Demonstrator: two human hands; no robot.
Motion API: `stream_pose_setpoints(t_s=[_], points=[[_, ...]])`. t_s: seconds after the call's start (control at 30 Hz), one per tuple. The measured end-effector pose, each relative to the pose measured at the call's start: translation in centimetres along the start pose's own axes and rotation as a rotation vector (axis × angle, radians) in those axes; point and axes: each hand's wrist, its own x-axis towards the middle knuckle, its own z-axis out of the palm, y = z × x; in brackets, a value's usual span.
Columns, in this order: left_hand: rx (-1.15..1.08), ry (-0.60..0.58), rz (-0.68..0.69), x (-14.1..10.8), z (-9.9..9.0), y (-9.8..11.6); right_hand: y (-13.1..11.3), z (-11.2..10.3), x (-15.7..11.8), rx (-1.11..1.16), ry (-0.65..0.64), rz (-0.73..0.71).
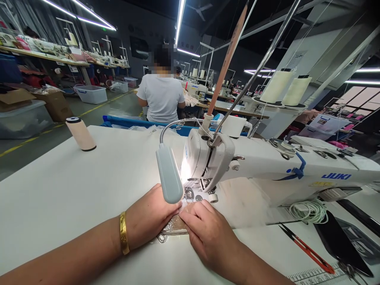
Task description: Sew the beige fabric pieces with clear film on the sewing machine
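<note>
My left hand [148,215], with a gold bracelet [124,233] on the wrist, rests by the front of the sewing machine [252,158]. Its fingers are closed just below the presser foot area, partly covered by the grey lamp head [170,174]. Opposite it, my right hand [210,233] has thumb and forefinger pressed together. The fingertips of both hands nearly meet over a brown, tape-covered plate [175,226] in front of the needle. A small whitish bit shows between them, too small to name. The needle itself is hard to make out in the glare.
A peach thread cone [81,133] stands at the table's left. On the right lie red-handled tweezers [308,249], a coil of pale cord [308,210], a black flat object [341,243] and a ruler [311,275]. Ahead, a person in a white shirt [162,97] sits facing away.
</note>
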Motion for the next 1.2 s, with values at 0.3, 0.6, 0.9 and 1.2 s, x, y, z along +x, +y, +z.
stream_pose_setpoints(t_s=[0.3, 0.6, 0.9, 1.2], points=[[-0.046, 0.004, -0.01, -0.1, -0.4, 0.7, 0.0, 0.2, 0.0, 0.014, -0.01, -0.009], [-0.049, 0.031, -0.051, -0.6, 0.4, 0.4, -0.1, 0.1, 0.2, 0.007, 0.004, -0.026], [0.005, 0.132, 0.033, -0.8, 0.9, 0.7, 0.1, -0.2, 0.4, 0.03, 0.039, 0.052], [-0.108, 0.131, -0.001, -0.1, 0.2, 1.1, 0.0, -0.2, 0.4, 0.012, -0.015, 0.078]])
